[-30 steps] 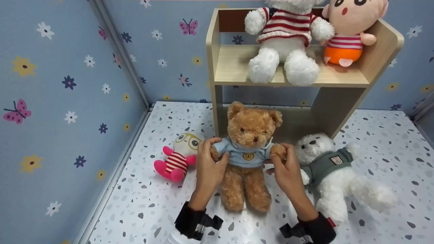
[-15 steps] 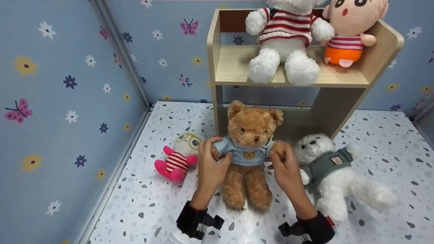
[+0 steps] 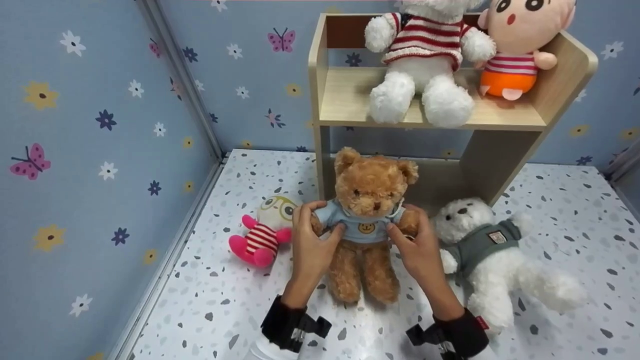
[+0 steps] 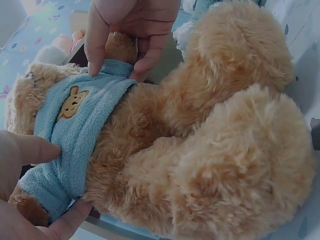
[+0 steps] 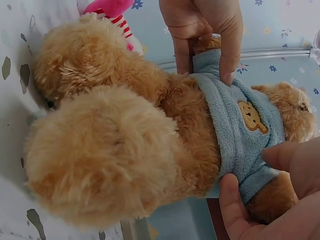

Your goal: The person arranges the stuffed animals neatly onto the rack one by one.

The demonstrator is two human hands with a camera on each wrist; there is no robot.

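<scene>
A brown teddy bear [image 3: 372,187] in a light blue top with a small bear-face patch stands upright in front of the shelf, its face toward me. My left hand [image 3: 312,245] grips its side and arm on the left, thumb pressed on the blue top. On the other side my right hand [image 3: 417,250] holds the opposite arm and side, its thumb on the chest. In the left wrist view the teddy bear's legs [image 4: 210,165] fill the foreground. Fingers [image 5: 235,205] of the right hand reach behind the teddy bear in the right wrist view.
A wooden shelf [image 3: 322,105] stands behind, bearing a white plush in a striped sweater [image 3: 425,42] and a plush doll in orange shorts [image 3: 510,75]. A pink plush with yellow glasses [image 3: 262,240] lies left; a white plush bear in green [image 3: 480,255] lies right.
My right hand has shifted its grip inward, its thumb moving from the teddy bear's paw onto the blue top. The teddy bear's feet have risen slightly in the head view.
</scene>
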